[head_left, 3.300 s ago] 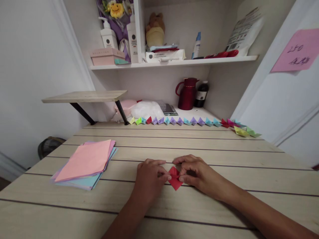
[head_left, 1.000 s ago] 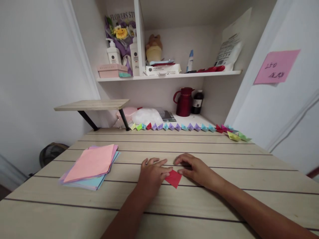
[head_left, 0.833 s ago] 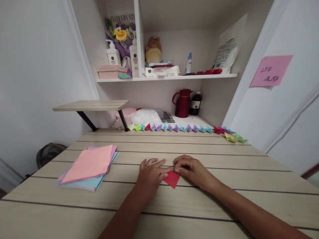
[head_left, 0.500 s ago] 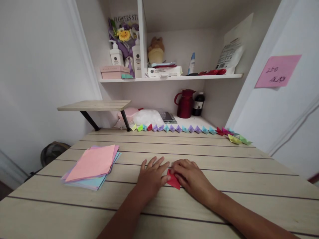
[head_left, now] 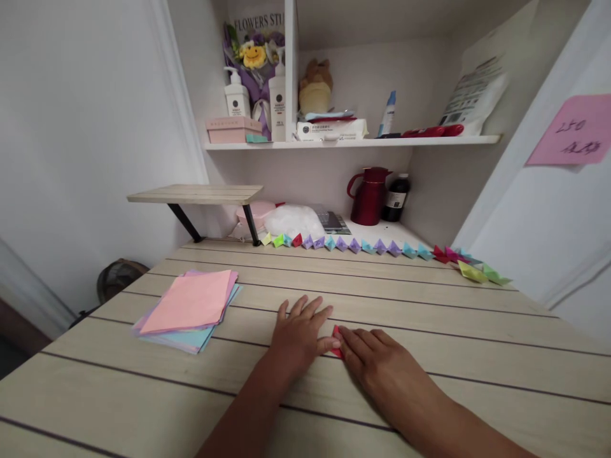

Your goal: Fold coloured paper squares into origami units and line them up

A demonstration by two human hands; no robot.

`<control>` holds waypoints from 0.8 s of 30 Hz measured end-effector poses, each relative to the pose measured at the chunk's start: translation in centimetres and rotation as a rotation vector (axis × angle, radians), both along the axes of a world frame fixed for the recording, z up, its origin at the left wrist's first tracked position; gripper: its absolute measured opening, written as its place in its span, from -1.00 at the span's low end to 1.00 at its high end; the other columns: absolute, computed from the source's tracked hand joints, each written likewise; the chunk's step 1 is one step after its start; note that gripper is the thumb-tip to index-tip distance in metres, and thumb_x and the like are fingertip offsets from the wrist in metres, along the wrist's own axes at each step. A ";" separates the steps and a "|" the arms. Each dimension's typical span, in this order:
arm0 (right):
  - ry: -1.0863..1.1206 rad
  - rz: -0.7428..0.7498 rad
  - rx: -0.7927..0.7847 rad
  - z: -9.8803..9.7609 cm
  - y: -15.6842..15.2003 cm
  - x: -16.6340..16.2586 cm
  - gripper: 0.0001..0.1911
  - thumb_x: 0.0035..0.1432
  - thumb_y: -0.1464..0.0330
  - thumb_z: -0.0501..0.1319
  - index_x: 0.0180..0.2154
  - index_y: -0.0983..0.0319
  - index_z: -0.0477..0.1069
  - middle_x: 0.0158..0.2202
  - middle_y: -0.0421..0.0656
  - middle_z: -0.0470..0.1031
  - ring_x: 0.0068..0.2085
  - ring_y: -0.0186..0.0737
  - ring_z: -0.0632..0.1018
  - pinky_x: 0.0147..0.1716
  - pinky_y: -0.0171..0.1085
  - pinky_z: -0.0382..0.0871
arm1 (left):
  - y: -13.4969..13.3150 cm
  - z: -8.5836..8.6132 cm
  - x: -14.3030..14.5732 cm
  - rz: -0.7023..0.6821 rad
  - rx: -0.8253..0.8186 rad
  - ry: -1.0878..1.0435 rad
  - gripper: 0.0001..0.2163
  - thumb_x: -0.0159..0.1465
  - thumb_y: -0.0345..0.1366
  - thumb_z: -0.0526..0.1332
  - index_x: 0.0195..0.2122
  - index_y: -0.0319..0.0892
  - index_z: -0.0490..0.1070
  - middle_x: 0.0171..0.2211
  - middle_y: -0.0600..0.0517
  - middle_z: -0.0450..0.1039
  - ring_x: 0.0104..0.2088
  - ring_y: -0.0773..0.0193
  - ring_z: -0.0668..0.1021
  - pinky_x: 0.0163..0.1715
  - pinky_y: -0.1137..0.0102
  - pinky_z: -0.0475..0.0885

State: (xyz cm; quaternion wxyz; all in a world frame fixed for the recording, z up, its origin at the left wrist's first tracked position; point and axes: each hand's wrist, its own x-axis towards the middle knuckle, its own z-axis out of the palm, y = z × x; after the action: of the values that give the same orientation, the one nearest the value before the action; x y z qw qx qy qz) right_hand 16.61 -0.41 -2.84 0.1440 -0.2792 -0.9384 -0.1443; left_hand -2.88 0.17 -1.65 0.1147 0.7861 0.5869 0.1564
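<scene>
A small red folded paper (head_left: 337, 350) lies flat on the wooden table, mostly hidden by my right hand. My left hand (head_left: 298, 334) rests on the tabletop with its fingers spread, and its thumb tip touches the paper's left edge. Over the paper's right part lies my right hand (head_left: 382, 362), palm down with its fingers stretched out flat. To the left sits a stack of square paper sheets (head_left: 191, 302), pink on top with purple and blue beneath.
A row of small folded paper boats (head_left: 341, 244) in several colours runs along the table's back. Behind it stand a red thermos jug (head_left: 369, 197) and a dark bottle (head_left: 396, 198). A small raised wooden shelf (head_left: 195, 194) stands at the back left.
My right hand has gone from curled fingers at the red paper's upper edge to lying flat over it, so less red shows. The whole view has shifted slightly.
</scene>
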 end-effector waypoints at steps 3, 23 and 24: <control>0.108 0.007 -0.159 1.1 0.6 0.6 -0.63 0.21 0.52 0.08 0.02 0.20 0.44 0.01 0.02 0.50 -0.06 0.02 0.49 -0.13 -0.01 0.39 | 0.2 -0.3 -0.4 0.014 0.073 -0.089 -0.60 0.24 0.00 0.16 0.10 0.11 0.35 0.24 0.06 0.25 0.27 0.05 0.20 0.23 -0.07 -0.08; 0.161 0.082 -0.285 2.4 1.6 1.6 -0.60 0.22 0.34 0.16 0.10 0.16 0.36 0.01 -0.04 0.51 -0.02 0.00 0.47 -0.01 0.00 0.36 | 0.5 1.0 -0.1 -0.107 0.062 -0.311 -0.80 0.29 -0.17 0.13 -0.18 0.08 0.55 -0.09 0.11 0.53 -0.03 0.22 0.47 0.07 0.23 0.22; 0.149 0.086 -0.275 2.4 1.6 1.6 -0.62 0.23 0.36 0.14 0.09 0.18 0.36 0.00 -0.03 0.51 -0.02 0.00 0.47 -0.01 0.00 0.36 | 0.4 1.1 -0.1 -0.121 0.051 -0.301 -0.79 0.30 -0.14 0.13 -0.15 0.10 0.54 -0.06 0.11 0.51 -0.02 0.21 0.46 0.09 0.22 0.20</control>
State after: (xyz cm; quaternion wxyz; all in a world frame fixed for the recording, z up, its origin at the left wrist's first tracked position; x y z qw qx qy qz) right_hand 18.21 1.21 -0.41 0.1798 -0.2658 -0.9470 0.0129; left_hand -2.98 0.58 -0.57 0.1905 0.7904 0.5104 0.2800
